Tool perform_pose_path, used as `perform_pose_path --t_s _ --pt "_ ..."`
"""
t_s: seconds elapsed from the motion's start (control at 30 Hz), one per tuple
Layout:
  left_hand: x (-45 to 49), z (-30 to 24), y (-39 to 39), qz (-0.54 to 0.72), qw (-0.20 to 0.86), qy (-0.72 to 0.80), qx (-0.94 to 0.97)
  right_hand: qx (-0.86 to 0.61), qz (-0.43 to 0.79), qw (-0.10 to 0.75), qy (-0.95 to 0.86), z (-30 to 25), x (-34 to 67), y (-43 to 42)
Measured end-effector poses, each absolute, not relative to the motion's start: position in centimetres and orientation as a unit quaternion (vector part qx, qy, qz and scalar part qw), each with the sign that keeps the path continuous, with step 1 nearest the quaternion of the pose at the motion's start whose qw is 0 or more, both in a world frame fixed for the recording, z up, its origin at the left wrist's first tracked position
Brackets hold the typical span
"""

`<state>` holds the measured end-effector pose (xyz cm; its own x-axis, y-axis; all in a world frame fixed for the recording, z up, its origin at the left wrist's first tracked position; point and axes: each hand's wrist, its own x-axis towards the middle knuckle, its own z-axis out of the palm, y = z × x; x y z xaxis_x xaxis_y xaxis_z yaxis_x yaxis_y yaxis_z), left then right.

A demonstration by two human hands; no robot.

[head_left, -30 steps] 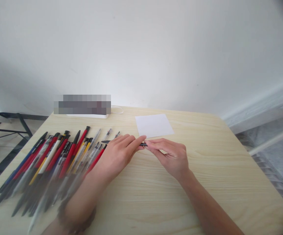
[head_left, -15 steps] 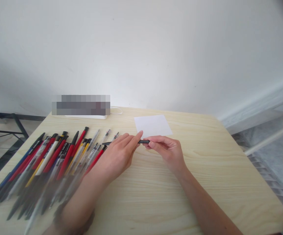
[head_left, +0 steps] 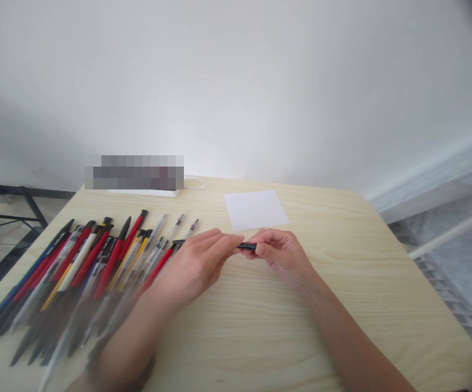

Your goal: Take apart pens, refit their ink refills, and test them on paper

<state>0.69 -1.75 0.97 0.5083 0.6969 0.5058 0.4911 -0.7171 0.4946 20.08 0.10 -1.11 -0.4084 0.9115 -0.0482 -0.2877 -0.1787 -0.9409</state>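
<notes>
A thin black pen (head_left: 247,246) lies level between my two hands, just above the light wooden table (head_left: 342,305). My left hand (head_left: 197,264) pinches its left part, and the pen's tip pokes out past the knuckles toward the left. My right hand (head_left: 282,255) has its fingers closed round the pen's right end. Only a short dark stretch shows between the fingertips. A white sheet of paper (head_left: 255,209) lies flat just beyond my hands.
Several pens (head_left: 84,261) in red, black, blue, yellow and clear plastic lie side by side across the table's left half. A white power strip (head_left: 146,192) sits at the far edge by the wall. The floor drops away past the right edge.
Both hands drew slightly nearer me with the pen. My left index finger, stretched out before, has curled down onto it, and the right fingers have tightened on its end.
</notes>
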Motion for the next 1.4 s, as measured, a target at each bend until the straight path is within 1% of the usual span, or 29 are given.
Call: perform_pose_path --t_s 0.13,0.27,0.53,0.7,0.97,1.13,1.4 --pt "0.74 0.45 -1.89 0.369 0.137 0.338 0.855 -0.327 0.712 0.412 -0.466 -1.13 20.19 -0.03" --pt "0.73 0.48 -1.86 0.348 0.145 0.352 0.857 -0.335 0.73 0.396 -0.444 -1.2 20.21 -0.06" --pt "0.66 0.95 -1.45 0.353 0.163 0.364 0.846 -0.358 0.722 0.396 -0.44 -0.68 20.19 0.25" --pt "0.58 0.82 -1.58 0.339 0.154 0.367 0.853 -0.357 0.725 0.385 -0.445 -0.85 20.1 0.05" --pt "0.86 0.44 -1.28 0.367 0.142 0.381 0.837 -0.285 0.733 0.45 -0.423 -1.2 19.66 0.15" --pt "1.04 0.52 -1.29 0.374 0.137 0.377 0.836 -0.306 0.723 0.446 -0.43 -1.12 19.72 0.21" --pt "1.02 0.24 -1.29 0.379 0.162 0.395 0.821 -0.325 0.703 0.454 -0.441 -0.79 19.76 0.14"
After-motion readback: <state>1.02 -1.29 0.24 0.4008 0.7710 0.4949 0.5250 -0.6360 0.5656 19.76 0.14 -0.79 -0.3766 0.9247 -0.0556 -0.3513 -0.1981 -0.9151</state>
